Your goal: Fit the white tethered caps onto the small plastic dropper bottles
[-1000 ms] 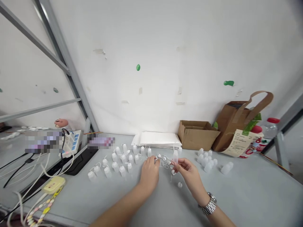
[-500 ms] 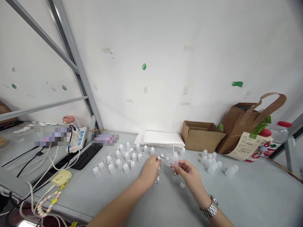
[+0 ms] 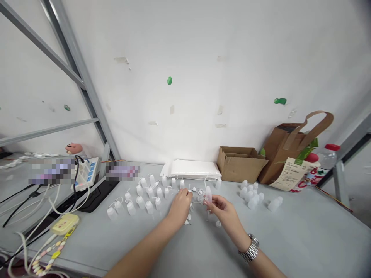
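A bottle [image 3: 208, 192] is gripped upright at centre by the right hand [image 3: 224, 210], while caps [image 3: 188, 221] have been shifted left, seemingly untangled, beside the curled left hand [image 3: 180, 205], whose hold cannot be told.

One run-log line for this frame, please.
left hand: at loose white caps | right hand: gripping small bottle, upright | left side: capped bottles standing | right side: bottle cluster

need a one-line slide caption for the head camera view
Right hand holding a small bottle, left hand beside loose white caps, with capped bottles standing on the gray table.
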{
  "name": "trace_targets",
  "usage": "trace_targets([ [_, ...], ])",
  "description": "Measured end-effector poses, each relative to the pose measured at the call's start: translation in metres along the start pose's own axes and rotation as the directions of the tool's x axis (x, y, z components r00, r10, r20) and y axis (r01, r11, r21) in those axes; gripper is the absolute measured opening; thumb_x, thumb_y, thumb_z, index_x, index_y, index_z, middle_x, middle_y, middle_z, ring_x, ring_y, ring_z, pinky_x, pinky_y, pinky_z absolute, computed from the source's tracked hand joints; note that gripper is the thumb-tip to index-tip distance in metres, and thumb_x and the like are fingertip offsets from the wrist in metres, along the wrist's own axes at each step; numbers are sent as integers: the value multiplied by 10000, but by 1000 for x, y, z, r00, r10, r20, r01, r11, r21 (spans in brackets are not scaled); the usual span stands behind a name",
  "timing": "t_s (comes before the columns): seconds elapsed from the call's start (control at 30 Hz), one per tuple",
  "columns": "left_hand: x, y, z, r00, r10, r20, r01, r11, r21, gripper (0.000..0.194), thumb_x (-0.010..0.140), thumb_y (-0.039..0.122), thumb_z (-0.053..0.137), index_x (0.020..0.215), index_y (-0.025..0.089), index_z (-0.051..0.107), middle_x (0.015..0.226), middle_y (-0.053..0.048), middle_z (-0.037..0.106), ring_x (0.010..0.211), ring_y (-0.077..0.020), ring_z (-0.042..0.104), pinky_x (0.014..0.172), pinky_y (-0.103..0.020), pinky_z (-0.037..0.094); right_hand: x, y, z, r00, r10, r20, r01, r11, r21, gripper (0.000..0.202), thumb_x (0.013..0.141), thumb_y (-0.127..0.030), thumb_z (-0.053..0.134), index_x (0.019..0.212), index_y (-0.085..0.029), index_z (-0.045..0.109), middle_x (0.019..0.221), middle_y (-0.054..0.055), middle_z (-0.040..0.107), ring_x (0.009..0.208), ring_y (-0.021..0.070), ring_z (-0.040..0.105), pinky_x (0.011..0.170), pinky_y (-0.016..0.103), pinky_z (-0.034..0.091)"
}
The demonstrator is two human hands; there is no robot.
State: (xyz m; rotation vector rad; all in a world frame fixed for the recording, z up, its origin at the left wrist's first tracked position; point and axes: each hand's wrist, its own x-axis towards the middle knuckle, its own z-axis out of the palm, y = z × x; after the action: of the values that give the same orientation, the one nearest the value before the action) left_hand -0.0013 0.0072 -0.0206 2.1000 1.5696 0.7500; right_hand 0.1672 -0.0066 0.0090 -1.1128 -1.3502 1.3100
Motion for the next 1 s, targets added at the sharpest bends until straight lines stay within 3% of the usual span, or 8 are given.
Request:
trace_targets([
  [0.23,0,-2,5,993,62,-104,-27,949,313,442,727,-43,360,1034,178,589,941,-105,547,908,-235,515,794,-388,417,2,8,0,999,-35,5,35,999,10,364,645,-469,697,810,-149,641,755,63,674,697,194,604,655,304,467],
  [0.43,3,4,4,955,36,-295,-89,982,-168,227,812,169,452,942,222,630,960,-69,554,891,-198,553,807,-349,439,2,8,0,999,-32,1,32,999,13,328,650,-449,696,780,-157,619,739,50,665,667,177,589,605,274,441],
  [0.5,4,12,-2,956,-141,-257,-2,873,-488,121,758,238,564,841,204,644,926,-62,597,849,-197,578,777,-331,446,2,7,0,999,-43,13,43,999,-10,334,668,-456,679,805,-156,630,702,32,643,635,159,564,584,262,424],
  [0.57,4,18,-9,961,-270,-61,115,588,-800,117,692,254,657,779,178,637,864,-57,643,833,-190,593,777,-309,442,0,5,0,997,-50,58,52,998,-33,351,693,-478,648,833,-156,642,675,16,614,600,140,527,560,251,404],
  [0.63,4,22,-14,951,-288,113,191,259,-947,184,648,250,712,792,162,639,827,-48,659,809,-166,597,770,-281,432,-2,2,0,991,-40,128,45,998,-42,374,710,-512,613,816,-154,645,638,1,575,558,124,486,531,245,384],
  [0.7,3,25,-18,944,-249,218,237,47,-970,218,628,239,738,806,154,644,801,-38,656,764,-139,593,747,-259,427,-3,0,1,982,-31,188,39,998,-41,391,715,-538,590,756,-151,630,620,-3,547,533,114,457,512,242,367],
  [0.8,2,27,-20,950,-191,247,244,-35,-969,217,626,237,747,797,146,649,762,-27,642,716,-119,578,710,-244,420,-4,-1,2,974,-39,223,50,998,-44,391,730,-544,569,690,-155,594,617,0,532,528,111,440,505,241,348],
  [1.0,2,29,-18,966,-188,180,184,7,-983,196,628,261,744,753,147,646,749,-20,624,709,-121,554,709,-253,403,-4,2,1,962,-43,270,60,997,-52,405,762,-546,526,654,-158,563,605,-2,508,522,107,420,515,247,341],
])
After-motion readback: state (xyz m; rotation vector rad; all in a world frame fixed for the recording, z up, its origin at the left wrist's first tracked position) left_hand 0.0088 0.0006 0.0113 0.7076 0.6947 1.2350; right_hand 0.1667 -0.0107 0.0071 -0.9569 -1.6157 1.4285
